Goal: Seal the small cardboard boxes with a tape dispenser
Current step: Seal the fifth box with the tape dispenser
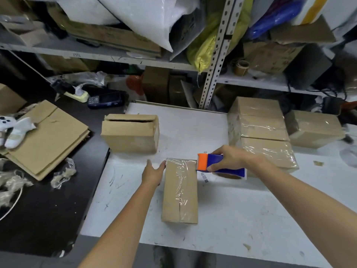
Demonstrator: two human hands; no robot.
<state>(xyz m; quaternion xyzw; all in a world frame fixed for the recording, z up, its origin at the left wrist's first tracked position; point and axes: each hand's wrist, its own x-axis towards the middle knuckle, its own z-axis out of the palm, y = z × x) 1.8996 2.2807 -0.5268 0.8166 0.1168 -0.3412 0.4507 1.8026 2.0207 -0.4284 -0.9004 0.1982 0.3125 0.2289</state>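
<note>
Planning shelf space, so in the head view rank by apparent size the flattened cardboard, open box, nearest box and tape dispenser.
Largest: flattened cardboard.
Then open box and nearest box, which look alike; the nearest box sits closer, so unranked.
Smallest: tape dispenser.

White bench (193, 128), adjoined on the left by a black bench (48, 209). On the white surface, a tape-covered box (180, 192) lay lengthwise near the centre. An unsealed box (131, 132) stood farther off to its left. Three wrapped boxes (264, 126) were ranged side by side along the right, with a fourth wrapped box (314, 128) to their right. The black bench carried flattened cardboard (50, 140), crumpled tape scraps (63, 175), a power strip (77, 94) and a dark keypad device (105, 100).
</note>
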